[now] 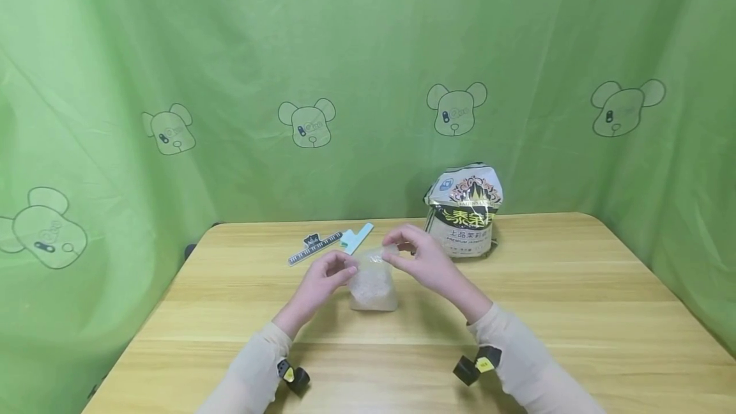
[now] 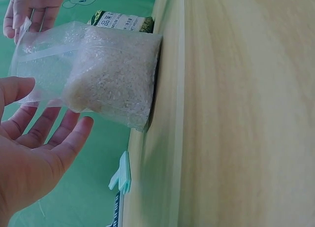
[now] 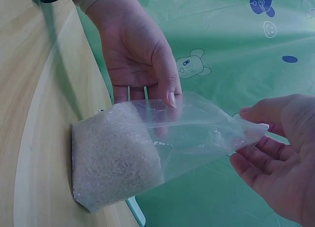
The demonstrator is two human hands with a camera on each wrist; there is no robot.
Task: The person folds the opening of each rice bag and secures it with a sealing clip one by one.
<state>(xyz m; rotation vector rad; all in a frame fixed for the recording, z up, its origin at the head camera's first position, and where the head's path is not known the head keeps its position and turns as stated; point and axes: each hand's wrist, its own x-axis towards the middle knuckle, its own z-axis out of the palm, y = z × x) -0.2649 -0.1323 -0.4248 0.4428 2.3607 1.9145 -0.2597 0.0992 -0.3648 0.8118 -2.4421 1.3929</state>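
Observation:
A clear plastic bag of white rice (image 1: 372, 287) stands upright on the table, filled in its lower part, with clear film above. My left hand (image 1: 319, 280) pinches the left side of its upper film, thumb on the near face and fingers behind. At the top right corner, my right hand (image 1: 425, 257) grips the film between thumb and fingers, as the right wrist view shows on the bag (image 3: 115, 158). In the left wrist view the rice sits at the bottom of the bag (image 2: 115, 69), on the wood.
Behind the bag lie a mint green sealing clip (image 1: 358, 238) and a black-and-white clip with a piano-key pattern (image 1: 315, 249). A larger printed rice sack (image 1: 464, 216) stands at the back right. Green curtain (image 1: 368, 37) surrounds the wooden table (image 1: 575, 312).

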